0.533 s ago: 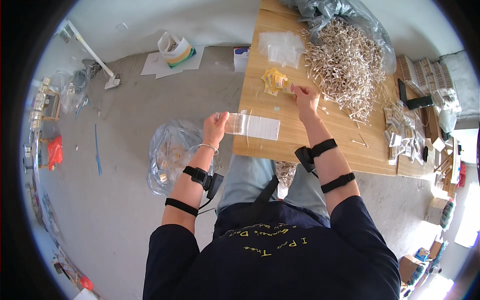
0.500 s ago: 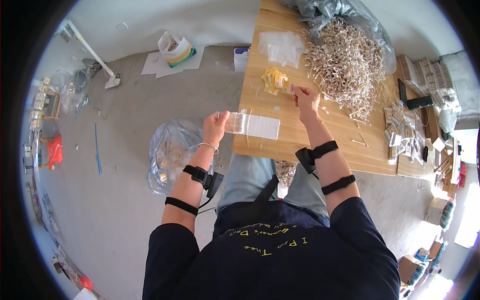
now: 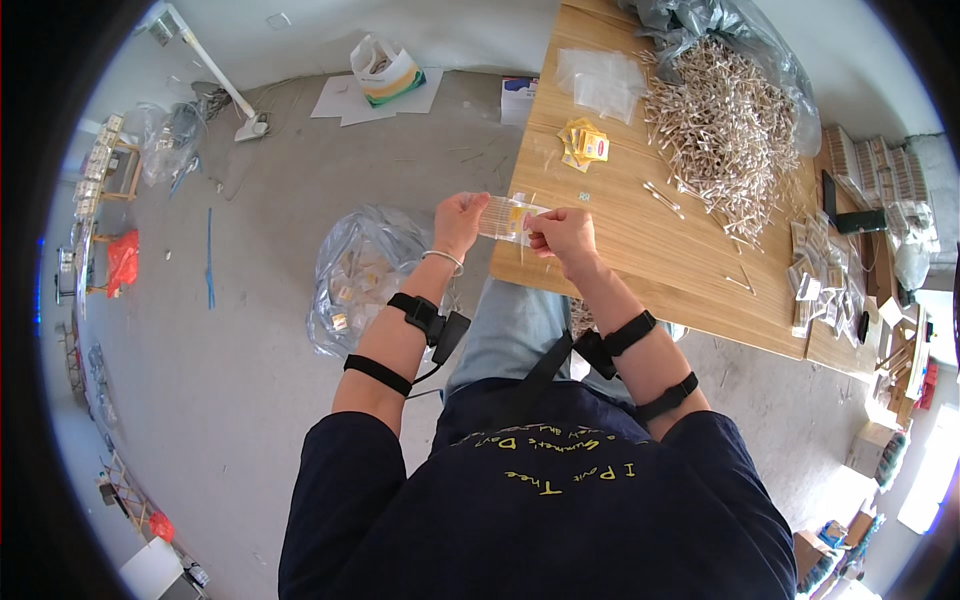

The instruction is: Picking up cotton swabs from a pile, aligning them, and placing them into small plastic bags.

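My left hand (image 3: pixel 460 224), over the table's left edge, pinches the end of a clear plastic bag (image 3: pixel 498 217) packed with a row of cotton swabs. At the bag's other end is my right hand (image 3: pixel 568 238), its fingers closed on a small yellow card (image 3: pixel 517 222) that lies against or inside the clear bag; which of these I cannot tell. A little pile of yellow cards (image 3: pixel 592 146) rests on the table beyond my right hand. Farther right spreads a big heap of loose cotton swabs (image 3: pixel 725 145).
Flat clear bags (image 3: pixel 600 82) lie at the far left of the wooden table (image 3: pixel 660 260). Filled packets (image 3: pixel 815 270) are piled at its right. A large clear sack (image 3: pixel 350 270) holding packets stands on the floor beside my left forearm. A few stray swabs (image 3: pixel 665 197) lie near the heap.
My right hand has moved left and nearer, from beside the yellow pile to the bag, bringing the yellow card. The whole view has shifted, with the table now farther right.
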`<act>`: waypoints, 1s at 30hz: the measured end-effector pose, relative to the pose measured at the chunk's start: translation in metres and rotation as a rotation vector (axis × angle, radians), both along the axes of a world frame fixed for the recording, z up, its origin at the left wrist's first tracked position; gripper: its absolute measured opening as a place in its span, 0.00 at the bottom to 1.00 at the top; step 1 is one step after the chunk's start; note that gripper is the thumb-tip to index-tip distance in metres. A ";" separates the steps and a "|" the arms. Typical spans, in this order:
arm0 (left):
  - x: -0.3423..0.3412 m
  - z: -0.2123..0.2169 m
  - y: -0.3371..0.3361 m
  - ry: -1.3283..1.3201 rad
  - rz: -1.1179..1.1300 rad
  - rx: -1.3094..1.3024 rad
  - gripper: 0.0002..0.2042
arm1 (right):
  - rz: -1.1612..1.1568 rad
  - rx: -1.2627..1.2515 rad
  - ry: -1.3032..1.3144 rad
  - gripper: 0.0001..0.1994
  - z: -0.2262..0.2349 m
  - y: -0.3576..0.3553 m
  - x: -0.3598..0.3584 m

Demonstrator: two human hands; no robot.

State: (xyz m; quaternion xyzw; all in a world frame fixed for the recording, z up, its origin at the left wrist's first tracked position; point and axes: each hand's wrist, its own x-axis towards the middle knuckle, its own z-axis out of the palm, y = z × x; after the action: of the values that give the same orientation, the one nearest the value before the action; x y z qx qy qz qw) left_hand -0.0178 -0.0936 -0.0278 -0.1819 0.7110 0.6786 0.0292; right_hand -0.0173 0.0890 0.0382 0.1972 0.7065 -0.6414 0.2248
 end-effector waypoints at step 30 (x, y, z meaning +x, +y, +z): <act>-0.020 0.009 -0.042 0.092 -0.041 -0.317 0.24 | -0.195 1.110 0.604 0.12 -0.026 0.151 -0.036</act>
State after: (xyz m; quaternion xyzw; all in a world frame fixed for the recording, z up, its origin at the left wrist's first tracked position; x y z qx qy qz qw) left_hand -0.0381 -0.1358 -0.0192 -0.1384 0.8134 0.5647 -0.0185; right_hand -0.0537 0.2398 0.0127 0.1580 0.9447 -0.2246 -0.1791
